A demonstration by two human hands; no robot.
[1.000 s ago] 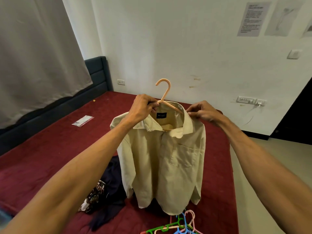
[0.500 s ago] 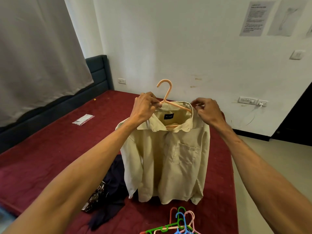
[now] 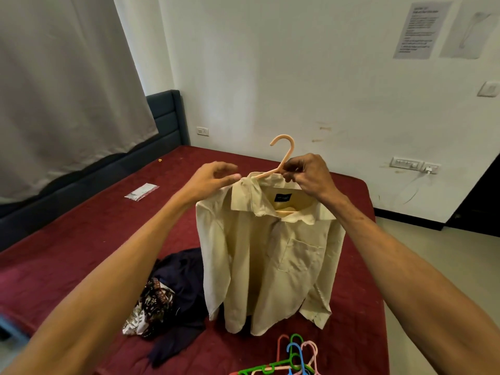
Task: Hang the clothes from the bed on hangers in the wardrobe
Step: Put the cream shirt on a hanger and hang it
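Cream shirt (image 3: pixel 270 253): draped on peach hanger (image 3: pixel 284 155), suspended above maroon bed (image 3: pixel 81 239).
Right hand (image 3: pixel 308 174): fingers curled round the hanger's neck, below the hook.
Left hand (image 3: pixel 211 180): fingers loose, holding nothing, at the shirt's shoulder; contact unclear.
Dark garments (image 3: pixel 181 280): heaped on the bed beside the hem.
Coloured hangers (image 3: pixel 292 358): on the bed, nearest the camera.

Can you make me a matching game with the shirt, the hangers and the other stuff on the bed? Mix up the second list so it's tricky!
Things:
1. shirt
2. peach hanger
3. dark clothes
4. coloured hangers

Where:
A. heaped on the bed, left of the shirt
B. gripped by the right hand
C. draped on the peach hanger
D. lying at the bed's near edge

Pairs: 1-C, 2-B, 3-A, 4-D
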